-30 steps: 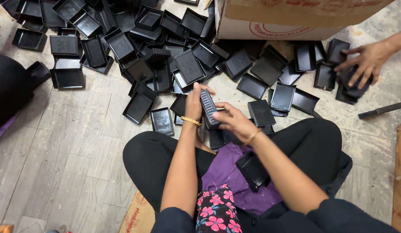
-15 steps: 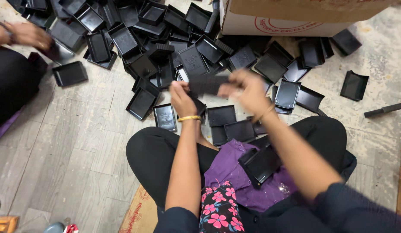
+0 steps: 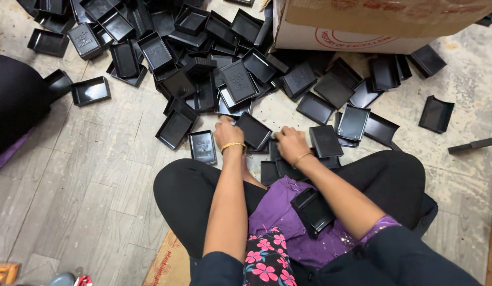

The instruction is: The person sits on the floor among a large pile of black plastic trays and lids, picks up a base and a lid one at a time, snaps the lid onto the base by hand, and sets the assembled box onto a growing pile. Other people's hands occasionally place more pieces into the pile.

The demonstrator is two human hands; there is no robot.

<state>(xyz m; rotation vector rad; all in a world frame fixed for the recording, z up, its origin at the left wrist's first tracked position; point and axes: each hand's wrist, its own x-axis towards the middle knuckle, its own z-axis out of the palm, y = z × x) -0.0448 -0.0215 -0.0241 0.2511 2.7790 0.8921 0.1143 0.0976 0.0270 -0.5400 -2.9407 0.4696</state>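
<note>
1. The left hand, a gold bangle at its wrist, rests its fingers on the near edge of a shallow black rectangular plastic tray – touching it, though whether the fingers are curled round the rim cannot be told.
2. The right hand, also wearing a thin bangle, is bent over at the other side of that same tray, fingers curled down; what they grip, if anything, is hidden.
3. The tray lies tilted on the grey wood-look floor just in front of the person's crossed legs, between the two hands.
4. A big loose heap of similar black trays spreads across the floor beyond the hands – some upright, some overturned.
5. A white cardboard box stands at the far edge of the heap.
6. Another small black tray lies in the person's lap on purple cloth.
</note>
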